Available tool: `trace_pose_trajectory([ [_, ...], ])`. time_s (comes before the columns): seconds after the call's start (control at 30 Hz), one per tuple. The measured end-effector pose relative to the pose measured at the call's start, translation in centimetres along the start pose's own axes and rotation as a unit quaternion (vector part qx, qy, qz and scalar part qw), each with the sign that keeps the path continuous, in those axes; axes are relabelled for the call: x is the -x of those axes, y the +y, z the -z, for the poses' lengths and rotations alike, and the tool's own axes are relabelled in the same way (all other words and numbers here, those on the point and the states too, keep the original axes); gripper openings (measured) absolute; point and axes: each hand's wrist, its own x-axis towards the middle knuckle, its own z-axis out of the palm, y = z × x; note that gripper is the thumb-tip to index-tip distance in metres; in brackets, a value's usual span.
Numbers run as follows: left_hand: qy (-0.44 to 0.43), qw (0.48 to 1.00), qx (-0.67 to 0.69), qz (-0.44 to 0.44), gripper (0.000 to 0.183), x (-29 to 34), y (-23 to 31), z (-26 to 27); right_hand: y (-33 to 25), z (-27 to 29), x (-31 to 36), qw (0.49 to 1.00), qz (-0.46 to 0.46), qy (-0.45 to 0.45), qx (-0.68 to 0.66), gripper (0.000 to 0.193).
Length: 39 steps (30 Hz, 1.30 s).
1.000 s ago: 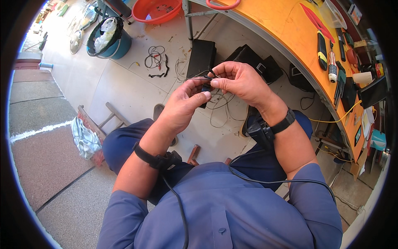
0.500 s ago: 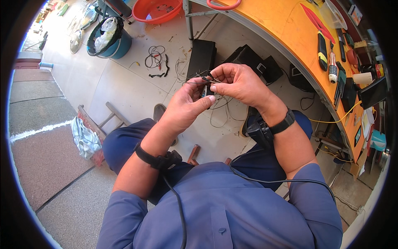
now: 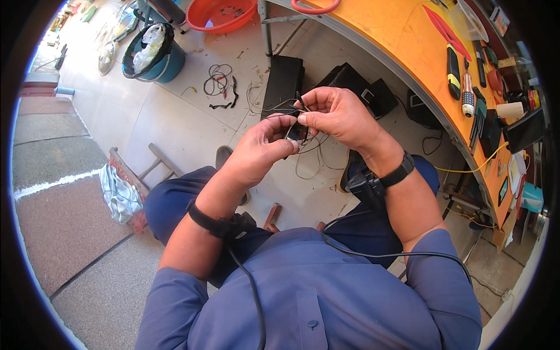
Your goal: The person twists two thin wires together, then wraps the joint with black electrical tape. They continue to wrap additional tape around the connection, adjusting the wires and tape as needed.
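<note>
Between the thumb and fingers of my left hand (image 3: 262, 147) is a small black device (image 3: 293, 132) with a shiny face; its exact kind does not show. My right hand (image 3: 338, 116) meets it from the other side, thumb and forefinger pinched on thin dark wires (image 3: 282, 109) at the device's upper end. Loose thin wires (image 3: 318, 163) hang below my hands toward the floor. Both hands are held in front of me, above my knees, with their fingertips almost touching. The fingers hide where the wires meet the device.
An orange-topped table (image 3: 402, 44) curves along the right, bearing red-handled pliers (image 3: 446, 32), a screwdriver (image 3: 468, 96) and other tools. Black boxes (image 3: 284, 81) stand on the floor beneath. A coiled cable (image 3: 217, 81), a blue bucket (image 3: 169, 67) and a red basin (image 3: 219, 23) lie beyond.
My left thumb has dropped lower, and the device's shiny face shows more. My right fingers have shifted slightly on the wires, whose dark ends now point more upward.
</note>
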Motion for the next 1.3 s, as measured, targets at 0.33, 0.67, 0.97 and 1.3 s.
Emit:
trace_pose_trajectory([
  [0.33, 0.087, 0.993, 0.073, 0.010, 0.013, -0.9, -1.6, -0.1, 1.0, -1.0, -0.1, 1.000, 0.005, -0.008, 0.004, 0.022],
  [0.67, 0.150, 0.980, 0.129, 0.008, 0.011, -1.6, -1.8, -1.2, 0.3, -1.4, 0.5, 0.999, 0.004, 0.006, 0.048, 0.018],
  [0.97, 0.151, 0.982, 0.084, -0.070, 0.007, -1.9, -1.7, -0.4, 0.2, -1.5, 0.3, 0.999, 0.027, 0.009, 0.042, 0.015],
  [1.3, 0.149, 0.981, 0.100, -0.077, 0.006, -1.8, -1.7, -0.6, 0.3, -2.0, 0.5, 0.992, 0.046, 0.059, 0.103, 0.009],
])
